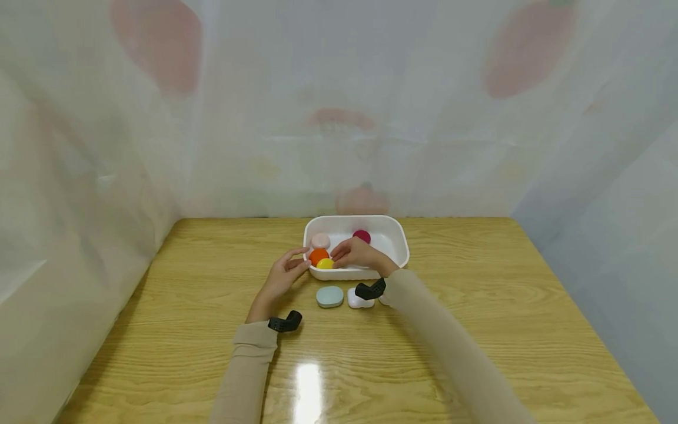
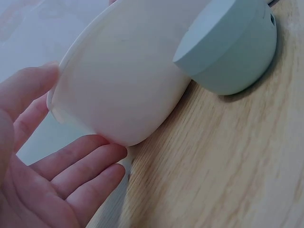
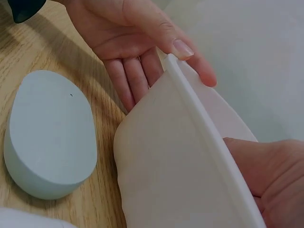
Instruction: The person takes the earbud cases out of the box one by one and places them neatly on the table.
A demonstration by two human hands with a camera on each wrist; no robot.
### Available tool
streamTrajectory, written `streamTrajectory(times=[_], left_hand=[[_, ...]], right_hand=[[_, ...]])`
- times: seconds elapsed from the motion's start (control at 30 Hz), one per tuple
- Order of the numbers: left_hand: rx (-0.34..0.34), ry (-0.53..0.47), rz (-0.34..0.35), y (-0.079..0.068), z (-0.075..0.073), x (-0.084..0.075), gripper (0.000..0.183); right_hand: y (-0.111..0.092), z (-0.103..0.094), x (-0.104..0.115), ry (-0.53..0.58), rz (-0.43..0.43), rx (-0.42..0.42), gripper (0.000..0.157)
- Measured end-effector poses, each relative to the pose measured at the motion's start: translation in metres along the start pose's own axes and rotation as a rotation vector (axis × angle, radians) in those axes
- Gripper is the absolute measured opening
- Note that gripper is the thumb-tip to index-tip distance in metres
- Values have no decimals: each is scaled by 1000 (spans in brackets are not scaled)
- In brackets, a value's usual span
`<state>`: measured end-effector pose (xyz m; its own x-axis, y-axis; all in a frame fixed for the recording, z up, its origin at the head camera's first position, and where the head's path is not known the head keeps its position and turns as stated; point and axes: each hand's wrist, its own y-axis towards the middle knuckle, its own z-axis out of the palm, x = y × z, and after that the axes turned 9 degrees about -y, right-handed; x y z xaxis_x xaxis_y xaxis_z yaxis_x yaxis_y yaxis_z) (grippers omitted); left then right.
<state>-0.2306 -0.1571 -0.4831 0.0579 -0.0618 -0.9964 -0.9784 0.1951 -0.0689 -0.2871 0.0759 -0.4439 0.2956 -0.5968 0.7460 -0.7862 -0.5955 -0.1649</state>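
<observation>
A white plastic tub [image 1: 399,270] stands near the back of the table, holding several small round things. My left hand [image 1: 284,277] grips its near left corner, with the thumb on the rim, the index finger over the edge and other fingers against the outer wall. Reaching inside, my right hand [image 1: 360,253] pinches the right edge of a yellow disc [image 1: 325,264]; the tub wall hides those fingertips in the right wrist view. The yellow disc overlaps an orange disc [image 1: 318,255]. Behind them lies a pale pink round piece [image 1: 320,241], and a dark red disc [image 1: 362,236] lies further right.
In front of the tub sits a pale green rounded case [image 1: 330,297], with a small dark opening in its side in the left wrist view. Beside it is a white case [image 1: 358,300], partly covered by the right wrist's black band [image 1: 371,289]. A curtain [image 1: 339,118] closes the back.
</observation>
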Motion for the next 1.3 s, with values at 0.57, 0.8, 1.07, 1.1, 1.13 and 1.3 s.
streamTrajectory(times=[0.57, 0.8, 1.07, 1.1, 1.13, 1.3], left_hand=[[5, -15, -19, -1, 3, 4, 45], [11, -23, -22, 0, 2, 1, 47], [4, -2, 1, 2, 0, 1, 47], [5, -5, -1, 2, 0, 1, 47], [5, -4, 1, 2, 0, 1, 47], [1, 2, -1, 2, -1, 2, 47]], right_hand=[[6, 9, -3, 99, 119, 6, 33], [8, 8, -1, 74, 132, -28, 30], [5, 1, 3, 67, 107, -100, 28], [5, 1, 4, 77, 106, -112, 29], [4, 0, 4, 90, 102, -123, 29], [2, -1, 5, 163, 85, -161, 30]])
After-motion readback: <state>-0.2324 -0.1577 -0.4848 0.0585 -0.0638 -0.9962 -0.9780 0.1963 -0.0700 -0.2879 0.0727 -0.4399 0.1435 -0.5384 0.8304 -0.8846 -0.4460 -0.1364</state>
